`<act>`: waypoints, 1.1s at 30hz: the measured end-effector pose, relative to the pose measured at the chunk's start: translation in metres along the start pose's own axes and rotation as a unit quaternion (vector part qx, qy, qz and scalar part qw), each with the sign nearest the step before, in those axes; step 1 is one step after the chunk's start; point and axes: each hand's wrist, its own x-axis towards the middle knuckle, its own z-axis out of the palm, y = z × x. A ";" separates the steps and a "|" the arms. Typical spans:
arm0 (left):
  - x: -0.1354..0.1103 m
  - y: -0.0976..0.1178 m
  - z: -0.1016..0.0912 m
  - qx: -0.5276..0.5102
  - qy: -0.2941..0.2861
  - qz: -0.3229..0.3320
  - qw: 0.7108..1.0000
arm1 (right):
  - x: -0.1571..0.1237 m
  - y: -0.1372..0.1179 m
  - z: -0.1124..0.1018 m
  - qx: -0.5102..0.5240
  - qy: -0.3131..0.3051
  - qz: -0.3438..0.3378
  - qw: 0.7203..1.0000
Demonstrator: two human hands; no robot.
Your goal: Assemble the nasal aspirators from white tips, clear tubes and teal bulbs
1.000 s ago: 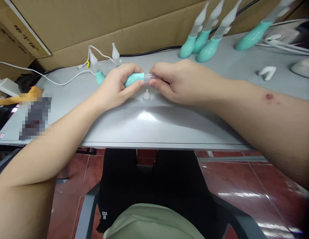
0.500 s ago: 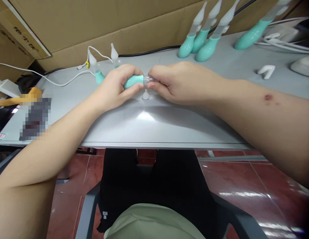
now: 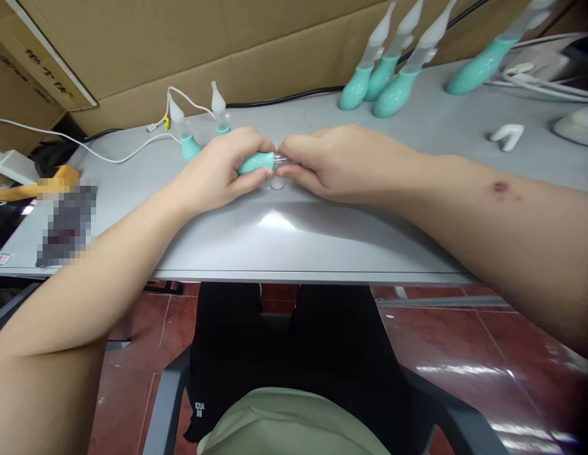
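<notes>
Your in-hand bulb (image 3: 256,163) looks smooth, glossy plastic; its tube (image 3: 279,160), clear shiny plastic. Your tabletop (image 3: 213,246) is smooth with a sheen, cardboard (image 3: 203,50) matt, trousers (image 3: 341,347) matt cloth, floor tiles (image 3: 445,341) glossy.

Bright, seemingly overhead light is glaring on the gray tabletop (image 3: 222,249) and streaking the red floor tiles (image 3: 464,344). A soft shadow is lying beside the right forearm (image 3: 450,196). Pixelation is masking a dark object (image 3: 69,221); edges are stretching.

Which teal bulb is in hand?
The middle teal bulb, held sideways: left hand around its body, right hand on its clear tube. The two bulbs to the left and four to the right rest on the table.
</notes>
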 end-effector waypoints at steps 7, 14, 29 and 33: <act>0.000 0.012 -0.003 0.000 0.053 -0.022 0.998 | 0.007 0.001 0.000 0.086 0.055 0.002 0.995; 0.006 0.009 -0.002 -0.013 0.076 -0.051 0.996 | 0.012 0.008 -0.002 0.187 0.032 0.046 0.981; 0.004 -0.001 -0.002 -0.038 0.038 -0.014 0.998 | 0.019 0.026 -0.005 0.281 0.084 0.142 0.945; 0.005 -0.007 -0.002 -0.019 0.035 0.006 0.999 | 0.014 0.016 -0.013 0.381 0.151 0.136 0.902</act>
